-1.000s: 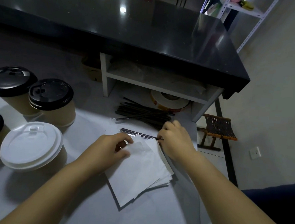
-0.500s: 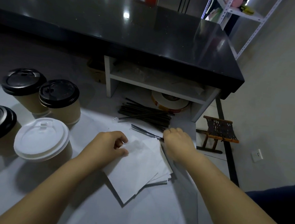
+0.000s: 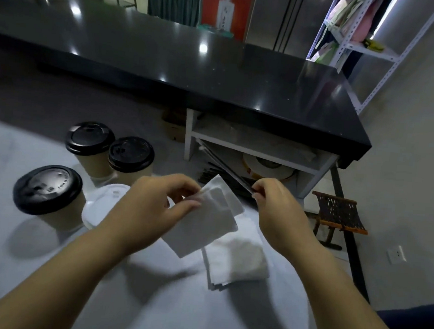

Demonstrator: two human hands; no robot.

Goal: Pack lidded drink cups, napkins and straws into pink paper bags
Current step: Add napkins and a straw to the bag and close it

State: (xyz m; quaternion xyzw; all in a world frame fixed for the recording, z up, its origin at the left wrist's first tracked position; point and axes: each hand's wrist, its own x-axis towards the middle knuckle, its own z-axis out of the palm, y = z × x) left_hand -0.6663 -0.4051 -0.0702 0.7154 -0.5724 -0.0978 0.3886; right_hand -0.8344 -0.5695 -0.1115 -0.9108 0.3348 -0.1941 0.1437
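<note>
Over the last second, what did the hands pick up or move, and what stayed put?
The left hand lifted a few white paper napkins off the stack in a pinch. The right hand raised the thin dark straws it already pinched. The remaining napkin stack and the lidded paper cups stayed put.

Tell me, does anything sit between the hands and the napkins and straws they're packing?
Nothing visible does. The left hand pinches napkins above the stack, and the right hand pinches the straws. No pink bag is in view, so that path cannot be judged.
</note>
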